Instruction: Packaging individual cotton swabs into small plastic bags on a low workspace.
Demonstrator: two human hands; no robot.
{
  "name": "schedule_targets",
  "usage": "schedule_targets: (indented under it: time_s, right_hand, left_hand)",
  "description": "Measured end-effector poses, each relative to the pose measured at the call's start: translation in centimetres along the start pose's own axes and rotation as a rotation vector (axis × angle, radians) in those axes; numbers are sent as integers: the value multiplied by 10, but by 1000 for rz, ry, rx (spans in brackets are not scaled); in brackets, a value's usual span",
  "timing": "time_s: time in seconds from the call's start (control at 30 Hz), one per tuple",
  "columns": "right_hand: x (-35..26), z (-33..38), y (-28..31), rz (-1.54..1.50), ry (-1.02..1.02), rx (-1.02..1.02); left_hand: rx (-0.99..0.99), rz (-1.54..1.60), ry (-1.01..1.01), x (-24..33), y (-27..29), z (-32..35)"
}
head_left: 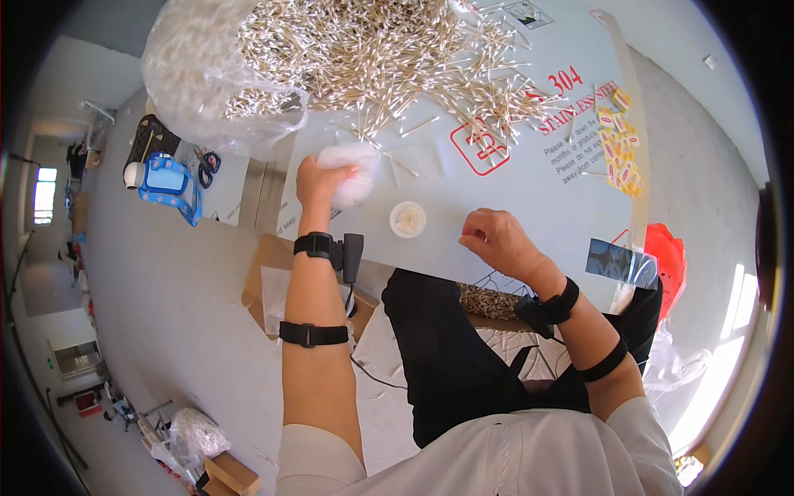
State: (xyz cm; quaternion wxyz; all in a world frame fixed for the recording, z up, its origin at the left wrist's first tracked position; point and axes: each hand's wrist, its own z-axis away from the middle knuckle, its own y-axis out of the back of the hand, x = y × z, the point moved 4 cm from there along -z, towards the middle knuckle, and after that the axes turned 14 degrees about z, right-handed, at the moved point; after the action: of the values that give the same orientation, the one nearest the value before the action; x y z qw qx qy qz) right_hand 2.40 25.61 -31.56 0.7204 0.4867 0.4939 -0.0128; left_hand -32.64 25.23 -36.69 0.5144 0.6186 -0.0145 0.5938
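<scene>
My left hand point(316, 183) grips a soft wad of thin, whitish see-through plastic point(354, 175), with the thumb laid across it. To its right, a small round white tub point(419, 221) stands on the table with pale pieces inside. My right hand point(500, 241) hovers by the table's near edge, right of the tub, its fingers curled together. Whatever those fingertips may hold cannot be made out. A flat clear plastic piece point(426, 159) and a few loose cotton swabs point(403, 166) lie beyond the tub.
A large heap of cotton swabs point(356, 54) spills from a clear bag point(186, 83) at the back. Small yellow packets point(620, 149) cluster at the right. Scissors point(208, 169) and a blue-strapped bottle point(168, 178) lie at the left. An open cardboard box point(258, 285) sits below the table edge.
</scene>
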Motion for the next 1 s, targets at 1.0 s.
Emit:
schedule_targets:
  time_s: [1.0]
  right_hand:
    - [-47, -144, -66, -75, 85, -337]
  left_hand:
    - [16, 170, -7, 26, -4, 32]
